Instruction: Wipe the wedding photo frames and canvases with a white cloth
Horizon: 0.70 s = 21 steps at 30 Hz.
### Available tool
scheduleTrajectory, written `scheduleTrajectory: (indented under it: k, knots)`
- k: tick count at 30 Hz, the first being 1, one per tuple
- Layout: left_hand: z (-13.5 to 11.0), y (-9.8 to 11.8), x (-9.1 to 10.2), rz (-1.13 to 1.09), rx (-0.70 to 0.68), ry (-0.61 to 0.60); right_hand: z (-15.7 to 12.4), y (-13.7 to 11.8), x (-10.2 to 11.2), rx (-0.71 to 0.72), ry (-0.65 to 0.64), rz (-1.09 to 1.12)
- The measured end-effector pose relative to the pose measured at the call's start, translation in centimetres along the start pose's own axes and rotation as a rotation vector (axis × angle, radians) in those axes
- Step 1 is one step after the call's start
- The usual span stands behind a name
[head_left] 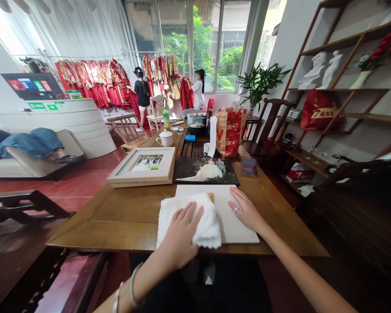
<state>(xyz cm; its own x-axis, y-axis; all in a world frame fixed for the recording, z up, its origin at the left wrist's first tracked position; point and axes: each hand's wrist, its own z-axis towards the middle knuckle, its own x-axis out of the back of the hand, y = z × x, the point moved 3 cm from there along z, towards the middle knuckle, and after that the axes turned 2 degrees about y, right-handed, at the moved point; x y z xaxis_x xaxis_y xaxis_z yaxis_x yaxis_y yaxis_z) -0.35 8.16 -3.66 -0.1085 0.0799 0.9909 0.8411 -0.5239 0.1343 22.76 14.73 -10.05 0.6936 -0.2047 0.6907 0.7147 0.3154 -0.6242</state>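
My left hand (181, 234) lies flat, fingers spread, on a folded white towel (206, 217). Under the towel is a flat white board (236, 226) at the table's front edge. My right hand (246, 208) rests with its fingers stretched out on the right part of that board. A small yellowish piece (211, 197) peeks out at the towel's upper edge; its kind is unclear. Just beyond the board lies a dark picture panel (182, 169) showing a figure in a white dress. To its left is a stack of light-coloured picture frames (124, 171).
Farther back on the wooden table (117, 206) stand a white lidded cup (166, 139), a green bottle (166, 118), a blue box (190, 138) and a red-and-brown paper bag (228, 134). A dark chair (263, 126) and shelves flank the right. Two people stand near red garments (97, 84).
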Motion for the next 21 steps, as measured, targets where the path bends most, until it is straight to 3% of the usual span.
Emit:
scheduleTrajectory:
  k: [5,9,13,18,21]
  knots:
    - [6.4,-2.8,0.5,0.044,0.112,0.08,0.0,-0.1,0.2,-0.008,-0.005,0.01]
    - [7.7,-3.6,0.1,0.055,0.128,0.111,-0.1,-0.1,0.2,-0.01,-0.011,0.007]
    - [4.6,-2.9,-0.3,0.047,0.088,0.117,-0.1,-0.1,0.2,-0.007,-0.013,0.008]
    - [-1.3,-0.3,-0.8,-0.042,-0.032,0.126,-0.1,-0.1,0.1,0.001,0.002,0.02]
    - [-3.2,1.0,-1.3,-0.08,-0.066,0.109,-0.1,0.0,0.0,0.009,0.017,0.029]
